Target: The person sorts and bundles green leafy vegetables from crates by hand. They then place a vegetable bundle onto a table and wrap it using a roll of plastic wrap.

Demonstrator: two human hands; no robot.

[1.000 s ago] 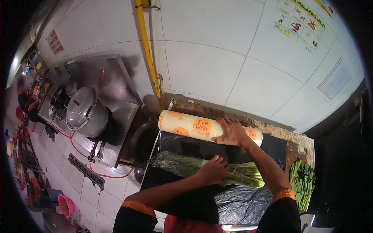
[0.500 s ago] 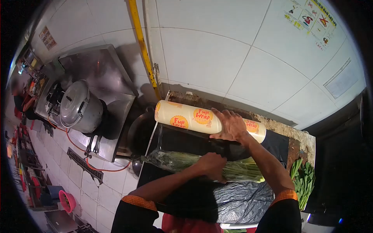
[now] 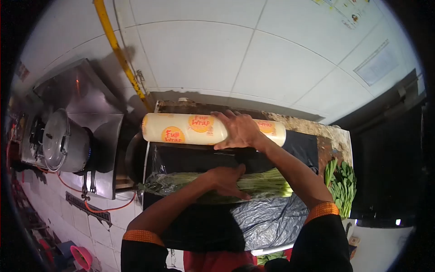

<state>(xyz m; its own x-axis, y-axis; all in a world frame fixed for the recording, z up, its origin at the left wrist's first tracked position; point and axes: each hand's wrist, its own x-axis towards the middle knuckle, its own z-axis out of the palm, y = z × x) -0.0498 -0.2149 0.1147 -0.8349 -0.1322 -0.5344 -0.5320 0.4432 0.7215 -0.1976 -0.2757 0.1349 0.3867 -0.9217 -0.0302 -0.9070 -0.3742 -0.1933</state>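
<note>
A large cream roll of cling wrap (image 3: 179, 129), printed "Fuji Wrap", lies across the back of the black-covered table (image 3: 272, 222). My right hand (image 3: 240, 130) spans its top, thumb on the near side and fingers over the far side. Nearer to me, a long bundle of green stalks (image 3: 265, 183) lies parallel to the roll under clear film. Across the middle of that bundle is my left hand (image 3: 226, 181), thumb on the far side and fingers on the near side, gripping it. Clear film (image 3: 158, 165) stretches between roll and bundle at the left.
Leafy greens (image 3: 342, 186) lie at the table's right end. To the left, a lidded metal pot (image 3: 68, 143) stands on a stove beside a dark wok (image 3: 135, 156). A tiled wall with a yellow pipe (image 3: 120, 52) rises behind. A pink basin (image 3: 81, 257) is at lower left.
The camera view has shifted, so the scene sits further left. My left hand's thumb and fingers are spread wider across the bundle. My right hand stays on the roll.
</note>
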